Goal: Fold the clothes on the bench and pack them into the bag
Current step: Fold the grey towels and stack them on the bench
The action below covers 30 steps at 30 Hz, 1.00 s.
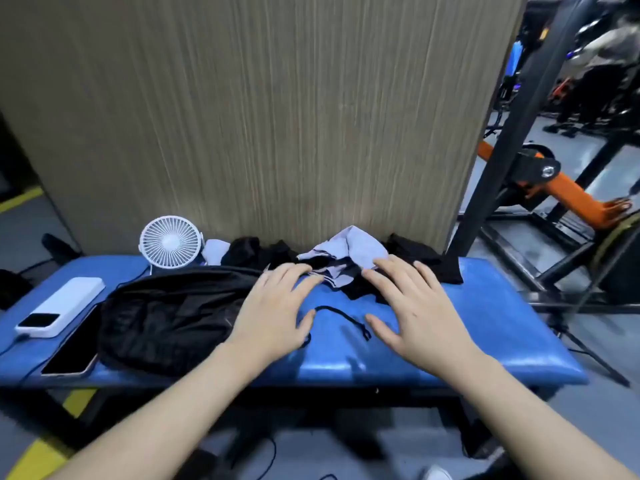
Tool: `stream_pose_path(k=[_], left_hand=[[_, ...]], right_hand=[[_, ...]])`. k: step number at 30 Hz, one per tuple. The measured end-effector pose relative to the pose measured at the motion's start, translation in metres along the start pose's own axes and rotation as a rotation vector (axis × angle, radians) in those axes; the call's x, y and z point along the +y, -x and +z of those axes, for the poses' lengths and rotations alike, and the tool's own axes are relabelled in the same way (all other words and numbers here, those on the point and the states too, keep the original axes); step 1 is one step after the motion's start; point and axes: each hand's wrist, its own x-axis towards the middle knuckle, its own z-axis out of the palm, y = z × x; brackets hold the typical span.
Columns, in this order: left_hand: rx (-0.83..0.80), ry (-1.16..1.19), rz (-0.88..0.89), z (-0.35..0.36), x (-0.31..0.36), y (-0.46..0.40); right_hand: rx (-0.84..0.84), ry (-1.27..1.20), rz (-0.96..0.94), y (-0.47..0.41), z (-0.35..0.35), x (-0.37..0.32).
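left grip (273,310) spread flat, right grip (412,306) likewise

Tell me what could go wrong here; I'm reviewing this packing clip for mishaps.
The loose black cord lies between the left hand and right hand; it may snag while the lilac garment is pulled forward. The phone near the bench edge, beside the black bag, could be knocked off.

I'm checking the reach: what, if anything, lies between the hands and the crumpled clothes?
Nothing visible: the left hand and right hand are open right at the clothes, fingertips on or just over them.
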Motion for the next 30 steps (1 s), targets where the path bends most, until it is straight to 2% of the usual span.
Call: stream_pose_path(k=[6,10,15,19,22,30], left_hand=[[-0.157,0.144,-0.007,0.093,0.0,-0.008],[-0.235,0.075,0.027,0.14,-0.002,-0.011],[-0.269,0.001,0.014,0.15,-0.026,-0.011],[-0.297,0.047,-0.11,0.144,-0.046,-0.005],[-0.322,0.09,-0.266,0.136,-0.068,0.005],[-0.285,-0.062,-0.672,0.121,-0.131,0.026]], right_hand=[[-0.106,-0.065,0.029,-0.016,0.078,0.009],[-0.077,-0.113,0.031,-0.026,0.107,0.01],[-0.072,-0.154,0.029,-0.04,0.12,0.006],[-0.112,-0.162,0.055,-0.044,0.125,-0.001],[-0.119,-0.21,0.092,-0.044,0.124,-0.002],[-0.122,-0.288,0.198,-0.045,0.126,0.0]])
